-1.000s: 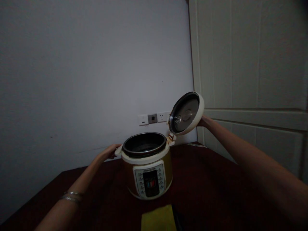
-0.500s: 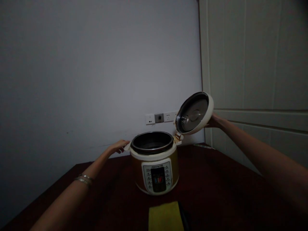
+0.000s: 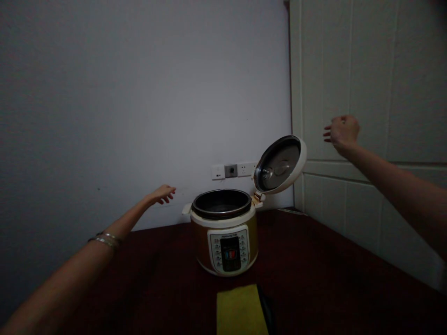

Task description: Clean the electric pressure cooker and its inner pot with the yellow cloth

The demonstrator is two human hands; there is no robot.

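An electric pressure cooker (image 3: pixel 202 242) with a gold body and white trim stands on the dark red table. Its round lid (image 3: pixel 303 160) is tilted up on the hinge at the right, and the dark inner pot (image 3: pixel 221 204) shows. My left hand (image 3: pixel 162 193) hovers to the left of the cooker, apart from its white side handle (image 3: pixel 186 209), fingers loosely spread and holding nothing. Up and to the right of the lid, my right hand (image 3: pixel 344 131) is in the air, touching nothing, with its fingers curled but apart.
A yellow cloth (image 3: pixel 240 311) lies at the table's front, with a dark object (image 3: pixel 266 309) along its right side. Wall sockets (image 3: pixel 243 169) sit behind the cooker. White panelling (image 3: pixel 370 79) rises along the right; the table (image 3: pixel 146 274) meets the wall behind.
My left hand has let go of the side handle and moved left and up. The right hand has come off the lid and risen to the right; the lid stays raised.
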